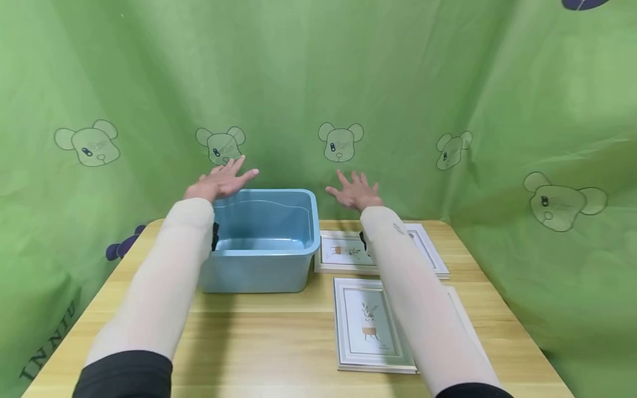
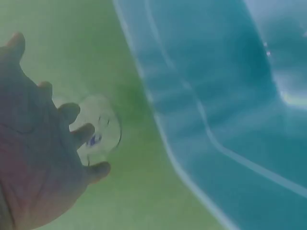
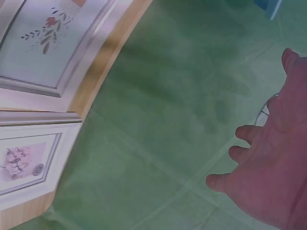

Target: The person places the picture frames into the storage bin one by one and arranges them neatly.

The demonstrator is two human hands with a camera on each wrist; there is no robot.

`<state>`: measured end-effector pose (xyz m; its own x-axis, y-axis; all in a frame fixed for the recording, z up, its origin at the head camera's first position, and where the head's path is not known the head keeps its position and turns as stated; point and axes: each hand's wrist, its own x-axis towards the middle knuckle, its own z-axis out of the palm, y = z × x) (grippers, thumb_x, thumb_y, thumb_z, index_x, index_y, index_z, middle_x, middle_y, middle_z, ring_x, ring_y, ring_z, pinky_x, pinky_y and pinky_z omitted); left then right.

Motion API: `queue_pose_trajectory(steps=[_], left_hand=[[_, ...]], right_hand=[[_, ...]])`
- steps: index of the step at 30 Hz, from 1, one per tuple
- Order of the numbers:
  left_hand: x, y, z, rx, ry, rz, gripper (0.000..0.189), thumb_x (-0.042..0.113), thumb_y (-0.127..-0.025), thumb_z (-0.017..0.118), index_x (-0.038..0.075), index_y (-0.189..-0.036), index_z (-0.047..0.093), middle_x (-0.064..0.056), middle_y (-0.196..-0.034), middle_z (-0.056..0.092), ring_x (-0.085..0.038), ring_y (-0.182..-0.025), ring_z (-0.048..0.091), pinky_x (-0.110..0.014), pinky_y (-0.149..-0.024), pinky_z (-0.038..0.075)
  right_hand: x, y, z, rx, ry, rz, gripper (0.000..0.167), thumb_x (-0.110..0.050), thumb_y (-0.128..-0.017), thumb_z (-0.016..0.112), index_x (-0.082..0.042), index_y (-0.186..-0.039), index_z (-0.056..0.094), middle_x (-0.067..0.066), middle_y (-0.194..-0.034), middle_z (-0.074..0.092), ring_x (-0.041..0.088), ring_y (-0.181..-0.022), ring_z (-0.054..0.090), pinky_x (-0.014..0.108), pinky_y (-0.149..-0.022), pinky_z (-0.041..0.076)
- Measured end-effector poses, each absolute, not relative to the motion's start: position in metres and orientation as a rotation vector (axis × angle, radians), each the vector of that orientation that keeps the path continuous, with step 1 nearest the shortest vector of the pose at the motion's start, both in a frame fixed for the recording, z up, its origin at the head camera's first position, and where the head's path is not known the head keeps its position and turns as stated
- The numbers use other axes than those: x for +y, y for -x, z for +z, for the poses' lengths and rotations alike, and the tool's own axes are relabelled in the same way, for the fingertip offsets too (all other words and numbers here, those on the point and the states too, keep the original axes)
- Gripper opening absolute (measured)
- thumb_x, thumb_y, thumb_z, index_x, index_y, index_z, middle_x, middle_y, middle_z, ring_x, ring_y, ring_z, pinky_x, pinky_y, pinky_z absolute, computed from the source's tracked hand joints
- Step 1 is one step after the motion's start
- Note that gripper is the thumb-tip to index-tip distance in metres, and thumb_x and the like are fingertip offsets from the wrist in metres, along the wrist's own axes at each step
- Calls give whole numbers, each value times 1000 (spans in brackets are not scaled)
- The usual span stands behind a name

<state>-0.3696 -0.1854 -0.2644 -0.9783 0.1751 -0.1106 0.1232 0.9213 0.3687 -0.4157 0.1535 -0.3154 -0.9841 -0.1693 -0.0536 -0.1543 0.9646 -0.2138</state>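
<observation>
Both arms stretch forward over the table. My left hand (image 1: pixel 221 181) is raised above the far left rim of a light blue plastic bin (image 1: pixel 259 273), fingers spread and holding nothing. In the left wrist view the bin's wall (image 2: pixel 192 129) runs beside that hand (image 2: pixel 43 139). My right hand (image 1: pixel 355 193) hovers near the table's back edge, right of the bin, its fingers spread and nothing in it. Beneath the right arm lie white picture frames: one with a plant print (image 1: pixel 348 251) at the back, another (image 1: pixel 368 326) nearer the front. The sleeve partly covers both.
The bin and frames stand on a light wood table (image 1: pixel 264 342). Further white frames lie at the right, one (image 1: pixel 432 249) at the back and one partly hidden by the forearm. A green curtain (image 1: pixel 283 83) with bear-head prints surrounds the table's back and sides.
</observation>
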Motion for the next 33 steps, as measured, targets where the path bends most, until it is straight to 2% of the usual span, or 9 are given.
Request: queue_pose_trajectory(steps=[8,12,16,23,29,33], left_hand=[[-235,358,-252,2872,-240,699,89,80,-88,19,31,-151,-21,-11,-160,-20,-51,-144,-13,-79,-105,-3],[-261,350,-263,2860,-258,776,90,78,-89,28,34,-151,-21,-15,-162,-14,-54,-144,-4,-80,-105,6],[-281,342,-283,2831,-261,834,91,73,-91,36,32,-153,-18,-21,-161,-9,-56,-143,4,-79,-105,14],[-294,331,-321,2745,-248,959,91,67,-93,40,28,-154,-15,-21,-162,-9,-55,-144,5,-78,-105,14],[-298,323,-339,2731,-236,1069,94,62,-94,45,22,-155,-13,-27,-160,1,-56,-141,18,-72,-107,27],[-301,320,-346,2728,-191,1082,95,63,-93,47,26,-155,-14,-26,-161,0,-56,-141,15,-73,-107,25]], right_hand=[[167,416,-333,3024,266,-350,80,-73,-93,17,-29,-157,-1,20,-162,-2,43,-149,-5,72,-112,-4],[175,415,-341,3013,268,-355,82,-75,-92,15,-29,-157,-2,21,-162,-2,44,-149,-5,72,-113,-2],[182,414,-351,2995,270,-377,83,-76,-91,16,-28,-157,-2,22,-162,-3,44,-148,-5,73,-112,-2],[189,411,-366,2973,262,-375,79,-70,-95,21,-26,-157,0,22,-162,-1,45,-148,-3,74,-111,-1],[193,411,-379,2956,275,-394,80,-71,-94,21,-28,-157,-1,21,-162,-1,45,-148,-1,73,-112,0],[198,412,-389,2934,286,-448,79,-72,-94,20,-28,-157,0,23,-162,4,47,-148,4,73,-113,4]])
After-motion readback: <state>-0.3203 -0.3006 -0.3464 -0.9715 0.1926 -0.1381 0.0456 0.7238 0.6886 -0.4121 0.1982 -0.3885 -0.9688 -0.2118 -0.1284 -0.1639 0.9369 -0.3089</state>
